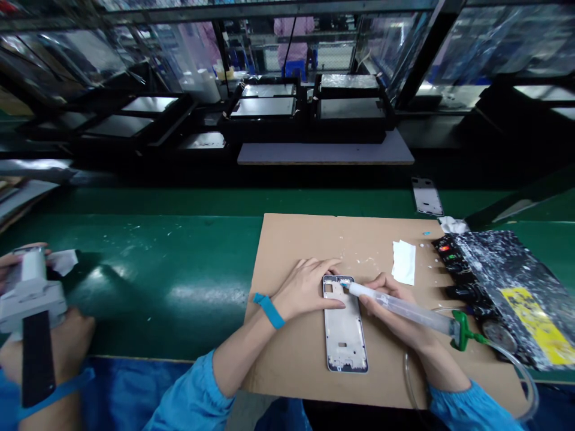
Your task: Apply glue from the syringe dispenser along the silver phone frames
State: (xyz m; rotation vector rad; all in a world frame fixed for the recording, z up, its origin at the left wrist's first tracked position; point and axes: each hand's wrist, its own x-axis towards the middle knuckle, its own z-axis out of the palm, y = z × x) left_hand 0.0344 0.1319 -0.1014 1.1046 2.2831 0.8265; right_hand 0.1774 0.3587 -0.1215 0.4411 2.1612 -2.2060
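phone frames: 2, one (344,326) on the cardboard sheet (314,239), one (427,196) on the belt beyond its far right corner | syringes: 1 (404,309) over the sheet | white wipes: 1 (403,261) on the sheet | wearer's hands: 2, left hand (305,287), right hand (390,311) | black trays beyond the sheet: 2 (265,111) (350,108)

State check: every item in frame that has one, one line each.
phone frame: flat on cardboard sheet, bare
left hand: pressing frame's top left
right hand: gripping syringe
syringe: tilted, tip at frame's top edge
controller box: red light on
second phone frame: lying on belt, untouched
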